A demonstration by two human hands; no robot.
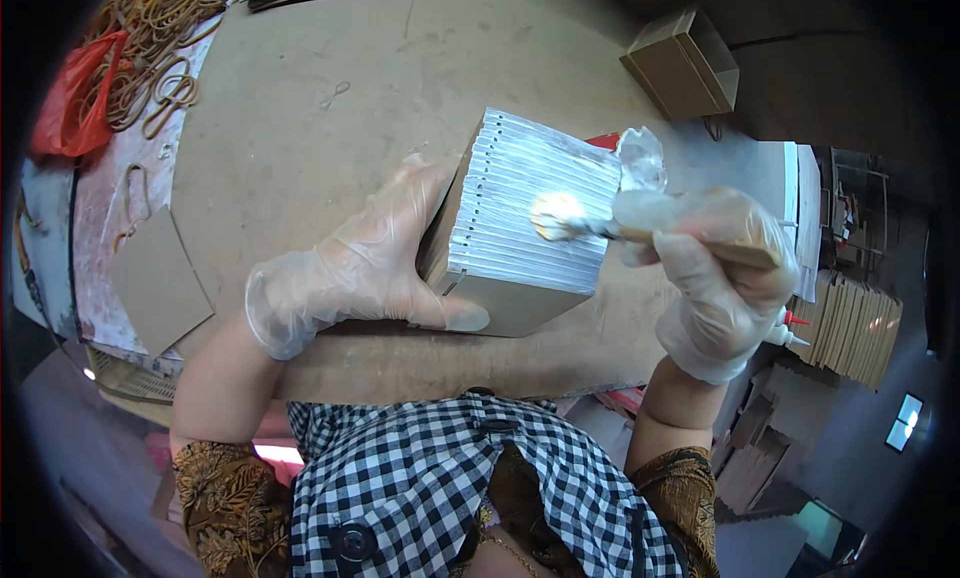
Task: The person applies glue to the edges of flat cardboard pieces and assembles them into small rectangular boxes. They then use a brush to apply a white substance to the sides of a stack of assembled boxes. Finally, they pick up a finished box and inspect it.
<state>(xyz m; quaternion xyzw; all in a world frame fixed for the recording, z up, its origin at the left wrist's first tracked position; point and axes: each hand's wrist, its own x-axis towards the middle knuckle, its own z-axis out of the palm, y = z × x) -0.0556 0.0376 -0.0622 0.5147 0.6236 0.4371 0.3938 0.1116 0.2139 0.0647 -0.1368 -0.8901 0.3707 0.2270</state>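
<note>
A block (530, 208) stands on the table, its upper face white and ridged, with a row of small dark holes along the left edge and brown board-like sides. My left hand (370, 248), in a clear glove, grips the block's left side, thumb along the near side. In my gloved right hand (725, 268) is a brush (745, 248) with a wooden handle. Its pale, motion-blurred bristles meet the ridged face near the middle. Just behind the right hand is a crumpled white container (641, 158), partly hidden, with a red thing (603, 141) beside it.
An open cardboard box (685, 68) sits at the far right. Tan elastic bands (165, 28) and a red plastic bag (80, 98) lie far left, above a loose board sheet (160, 278). Stacked boards (850, 323) and red-tipped bottles (790, 323) are at the right.
</note>
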